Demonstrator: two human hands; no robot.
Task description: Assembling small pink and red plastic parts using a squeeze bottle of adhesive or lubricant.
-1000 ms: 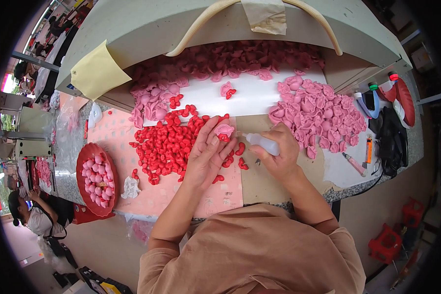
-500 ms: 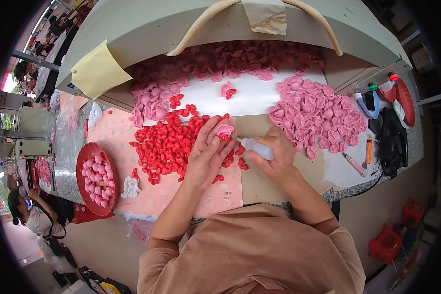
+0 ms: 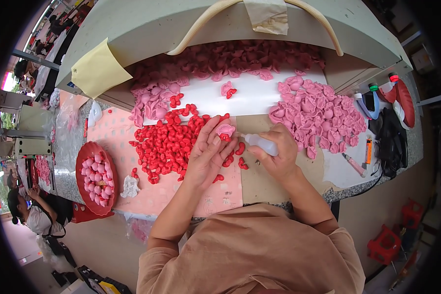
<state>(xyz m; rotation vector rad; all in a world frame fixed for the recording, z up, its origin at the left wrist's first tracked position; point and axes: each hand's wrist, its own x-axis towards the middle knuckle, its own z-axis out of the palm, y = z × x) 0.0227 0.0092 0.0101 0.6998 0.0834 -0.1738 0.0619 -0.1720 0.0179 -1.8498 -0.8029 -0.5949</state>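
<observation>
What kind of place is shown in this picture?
It looks like a workshop or small factory, probably for handwork. Rounded red pieces and pink moulded pieces lie in large piles, the right hand holds a squeeze bottle, and another person is visible beyond, at left.

The curved pieces [image 3: 169, 147] are red, the ruffled cups [image 3: 318, 111] pink, bottle [image 3: 265, 144] whitish — paper [image 3: 151, 197] peach, pale-squared.

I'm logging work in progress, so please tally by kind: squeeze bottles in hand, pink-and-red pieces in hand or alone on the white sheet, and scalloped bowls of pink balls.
Squeeze bottle, in the right hand: 1
Pink-and-red pieces, in the left hand and on the white sheet: 2
Scalloped red bowl of pink balls: 1
Total: 4
</observation>
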